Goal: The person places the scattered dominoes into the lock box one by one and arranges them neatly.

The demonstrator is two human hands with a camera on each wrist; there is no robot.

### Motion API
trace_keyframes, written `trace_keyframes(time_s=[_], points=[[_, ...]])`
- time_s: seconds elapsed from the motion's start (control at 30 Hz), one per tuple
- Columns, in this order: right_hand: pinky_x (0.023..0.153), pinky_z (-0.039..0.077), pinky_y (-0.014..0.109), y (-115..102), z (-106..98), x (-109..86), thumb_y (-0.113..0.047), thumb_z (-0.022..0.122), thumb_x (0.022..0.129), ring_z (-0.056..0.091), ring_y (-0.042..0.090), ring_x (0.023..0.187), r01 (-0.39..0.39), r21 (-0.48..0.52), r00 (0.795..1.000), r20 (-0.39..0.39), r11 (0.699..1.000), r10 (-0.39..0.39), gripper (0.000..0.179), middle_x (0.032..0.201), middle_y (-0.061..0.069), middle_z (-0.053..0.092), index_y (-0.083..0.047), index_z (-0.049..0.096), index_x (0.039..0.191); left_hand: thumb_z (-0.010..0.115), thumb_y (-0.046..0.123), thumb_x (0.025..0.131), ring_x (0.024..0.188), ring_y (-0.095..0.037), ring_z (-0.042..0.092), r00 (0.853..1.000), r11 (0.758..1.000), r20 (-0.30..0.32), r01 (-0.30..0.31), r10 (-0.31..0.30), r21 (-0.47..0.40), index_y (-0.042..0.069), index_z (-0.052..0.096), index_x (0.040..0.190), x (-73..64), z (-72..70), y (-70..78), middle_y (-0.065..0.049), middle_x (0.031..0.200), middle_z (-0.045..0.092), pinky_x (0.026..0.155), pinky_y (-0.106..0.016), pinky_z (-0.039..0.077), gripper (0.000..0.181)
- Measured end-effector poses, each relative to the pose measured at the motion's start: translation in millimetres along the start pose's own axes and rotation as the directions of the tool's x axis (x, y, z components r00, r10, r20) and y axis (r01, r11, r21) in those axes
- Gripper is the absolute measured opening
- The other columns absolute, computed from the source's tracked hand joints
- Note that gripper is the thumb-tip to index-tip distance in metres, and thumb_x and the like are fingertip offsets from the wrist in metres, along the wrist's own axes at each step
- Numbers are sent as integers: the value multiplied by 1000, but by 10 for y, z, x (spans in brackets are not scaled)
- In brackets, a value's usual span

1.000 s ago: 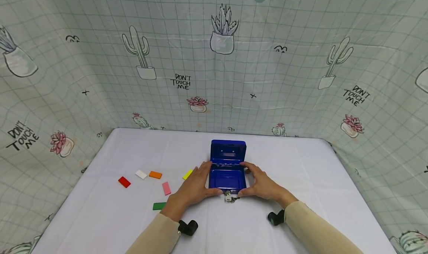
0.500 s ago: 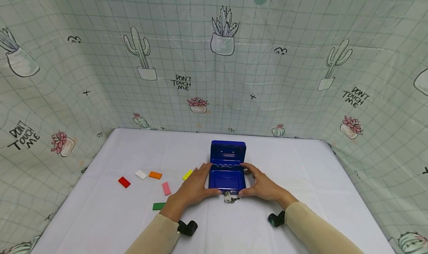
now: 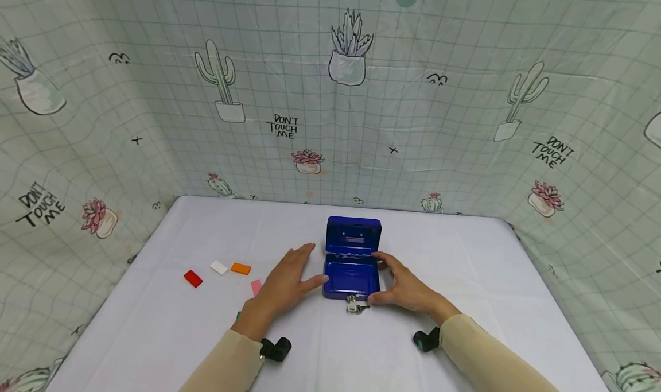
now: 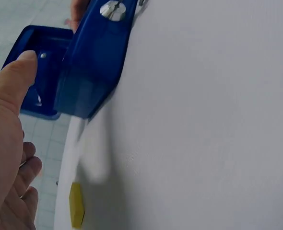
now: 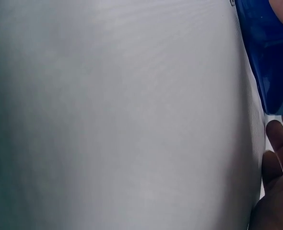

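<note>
Standing open, the blue metal box (image 3: 352, 279) is gripped by right fingers (image 3: 388, 259), left fingers (image 3: 304, 253) spread. Flat coloured tiles (image 3: 241, 268) are scattered outside.

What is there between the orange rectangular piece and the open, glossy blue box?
In the head view, the person's left hand. The left wrist view also shows a yellow rectangular piece, apart from the box.

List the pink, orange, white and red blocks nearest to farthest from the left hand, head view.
1. Pink block, partly hidden by the left hand
2. Orange block, beyond pink, leftward
3. White block, left of orange
4. Red block, farthest left
</note>
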State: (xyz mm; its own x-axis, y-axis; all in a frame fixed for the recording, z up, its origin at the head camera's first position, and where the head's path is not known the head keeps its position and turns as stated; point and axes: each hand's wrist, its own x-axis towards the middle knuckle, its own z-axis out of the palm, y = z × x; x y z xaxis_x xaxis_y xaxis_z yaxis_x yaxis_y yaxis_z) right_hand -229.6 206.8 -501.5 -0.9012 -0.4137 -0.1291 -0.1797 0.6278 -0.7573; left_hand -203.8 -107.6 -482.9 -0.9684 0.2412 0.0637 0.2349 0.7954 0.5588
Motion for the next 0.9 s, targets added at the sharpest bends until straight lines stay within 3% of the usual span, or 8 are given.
trace_keyframes(time_s=[0.17,0.33,0.63,0.9], points=[[124,26,64,-6,4,-4,-42,93,78,31,42,156,3,30,1000,8,1000,-3,113,168,21,32,-13,27,165,68,51,100,156,-42,35,998,999,-45,53,-53,0,15,40,162,-9,-119,-104,-12,166,43,123,-59,32,78],[124,26,64,-7,5,-5,-42,93,78,32,41,156,-4,39,1000,8,999,4,114,168,20,34,-13,27,166,65,50,102,157,-42,32,994,996,-55,92,-93,-16,16,38,163,-51,-241,-202,-13,167,41,122,-61,32,75],[123,27,65,-10,13,-8,-41,93,78,38,39,151,-12,53,1000,2,999,12,113,160,19,42,-14,28,165,69,37,102,153,-41,38,991,998,-120,65,-64,2,14,41,162,-141,-539,-396,-15,166,42,119,-61,37,70],[123,27,66,-24,20,-11,-42,93,79,37,40,152,-21,39,1000,1,999,21,113,163,19,40,-14,27,166,75,22,98,146,-39,44,984,998,-175,48,-40,42,9,56,149,-252,-729,-578,-17,156,51,114,-59,45,56]])
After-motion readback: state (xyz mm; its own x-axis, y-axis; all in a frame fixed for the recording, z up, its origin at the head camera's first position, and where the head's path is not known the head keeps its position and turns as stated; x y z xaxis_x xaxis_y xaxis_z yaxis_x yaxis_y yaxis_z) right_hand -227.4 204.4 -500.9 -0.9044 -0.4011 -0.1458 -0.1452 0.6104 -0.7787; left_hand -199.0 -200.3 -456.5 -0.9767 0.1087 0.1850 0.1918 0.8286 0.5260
